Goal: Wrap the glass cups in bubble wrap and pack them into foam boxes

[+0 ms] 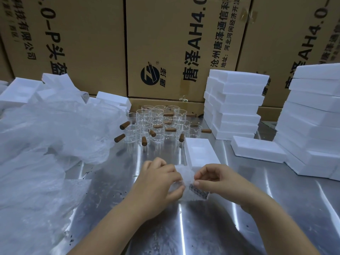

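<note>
The left hand (160, 179) and the right hand (213, 179) each pinch one side of a wrapped cup (185, 176) with curled fingers and thumb, on the near side of the open foam box (200, 153) and almost touching it. Whether the bundle rests on the bench (184, 227) I cannot tell

No tape shows, so if either pinch loosens the wrap will likely spring open. The cup could then slide out and strike the steel. A bulky fold might also keep it from seating in the box's recess

The bundle is cloudy white and crumpled, and the glass is mostly hidden. A dark ribbed patch shows at its lower right edge, and what it is I cannot tell

Beyond the box stand bare glass cups (160, 124) with brown handles. To its left lies a heap of bubble wrap (55, 135), to its right stacked foam boxes (235, 105), and cartons (174, 43) rise behind
</note>
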